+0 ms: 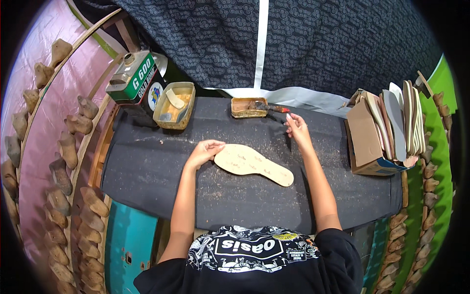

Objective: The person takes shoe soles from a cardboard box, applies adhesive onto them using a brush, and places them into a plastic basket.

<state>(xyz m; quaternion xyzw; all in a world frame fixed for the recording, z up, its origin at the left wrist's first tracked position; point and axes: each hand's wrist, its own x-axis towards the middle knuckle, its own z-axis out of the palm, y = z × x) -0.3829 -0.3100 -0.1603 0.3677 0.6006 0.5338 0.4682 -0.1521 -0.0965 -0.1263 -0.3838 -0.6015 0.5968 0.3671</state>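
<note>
The left hand (pixel 204 153) pinches the wide left end of a pale insole (pixel 245 160) over the counter (pixel 235 206). The right hand (pixel 297 130), fingers loosely parted, is just beside a red-tipped tool (pixel 274 108) in a far tray (pixel 240 113). At right, a cardboard box (pixel 363 132) holds upright liners (pixel 394 120).

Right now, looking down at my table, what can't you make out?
All in the head view:
Underside of the insole: hidden by its own top face; the left hand holds its edge.
Marks on the insole: too small to read.
Lower ends of the upright sheets: hidden by the cardboard box.
Contents of the metal can: hidden by its walls.
Leftmost wooden lasts: partly lost at the dark fisheye rim.
</note>
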